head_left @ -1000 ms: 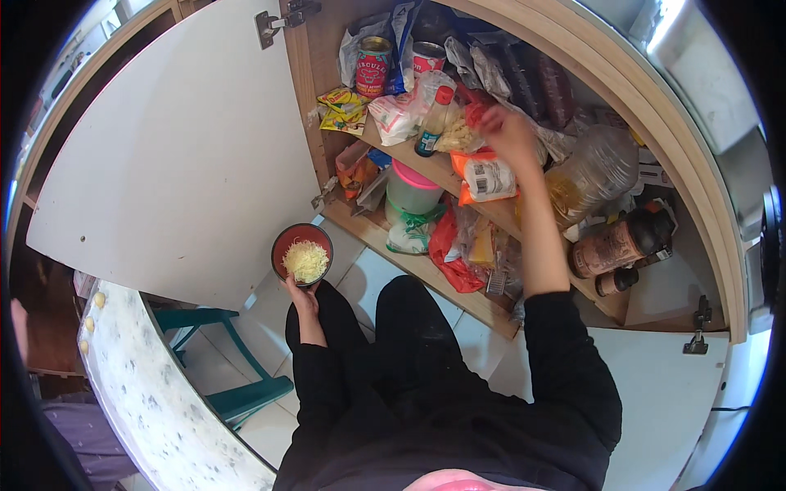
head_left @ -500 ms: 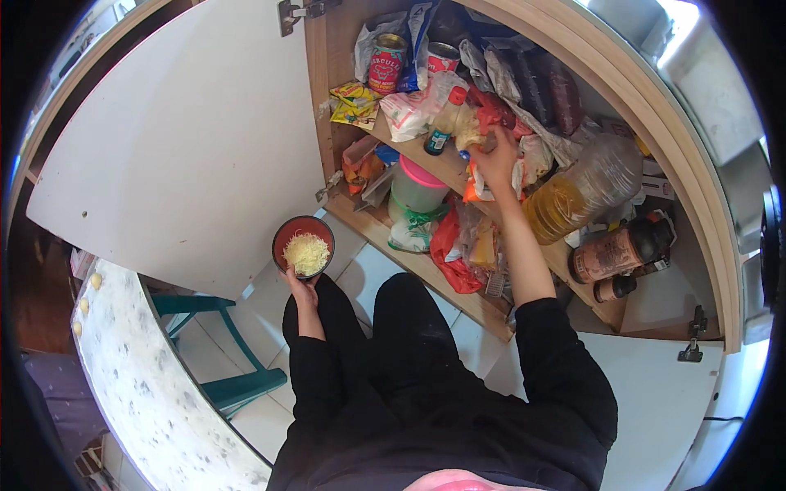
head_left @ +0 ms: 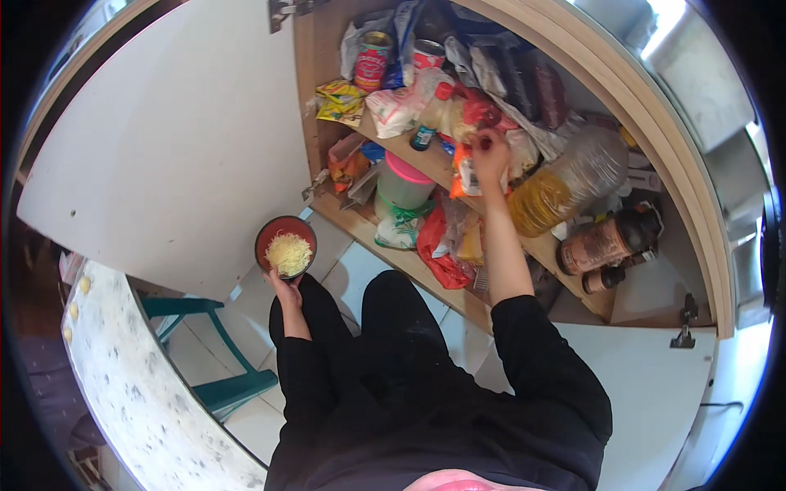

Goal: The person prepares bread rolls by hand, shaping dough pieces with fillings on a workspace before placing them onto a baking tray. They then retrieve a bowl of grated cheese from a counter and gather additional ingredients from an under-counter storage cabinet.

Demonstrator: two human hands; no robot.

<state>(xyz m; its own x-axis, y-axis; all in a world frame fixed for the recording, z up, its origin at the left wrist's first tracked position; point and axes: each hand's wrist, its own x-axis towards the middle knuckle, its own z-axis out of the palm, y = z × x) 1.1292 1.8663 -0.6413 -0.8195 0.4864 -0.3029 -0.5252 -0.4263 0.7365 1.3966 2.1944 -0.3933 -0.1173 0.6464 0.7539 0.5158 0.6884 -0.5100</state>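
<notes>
My left hand (head_left: pixel 286 290) holds a bowl (head_left: pixel 264 242), dark outside and reddish brown inside, from its near side. A heap of pale yellow shreds, like grated cheese, (head_left: pixel 289 254) lies in it. My right hand (head_left: pixel 491 157) reaches over the upper shelf of the open cupboard with its fingers curled together. A dark red spot shows at the fingertips, but I cannot make out what they hold. Just beyond them is a red plastic bag (head_left: pixel 479 108). Below the hand lies an orange and white packet (head_left: pixel 465 170). To its left stands a tilted bottle with a red cap (head_left: pixel 432 117).
A large bottle of yellow oil (head_left: pixel 544 192) and brown dark-capped jars (head_left: pixel 606 243) lie at the right of the shelf. Cans and packets fill the back left. Below sits a pink-lidded tub (head_left: pixel 405 186). A white door (head_left: pixel 164 155), green stool (head_left: pixel 237 389) and speckled table (head_left: pixel 164 393) are leftward.
The whole view has shifted slightly, so the cupboard and bowl sit further left. My right hand has moved a little rightward from the red-capped bottle, and its fingers are drawn closer together.
</notes>
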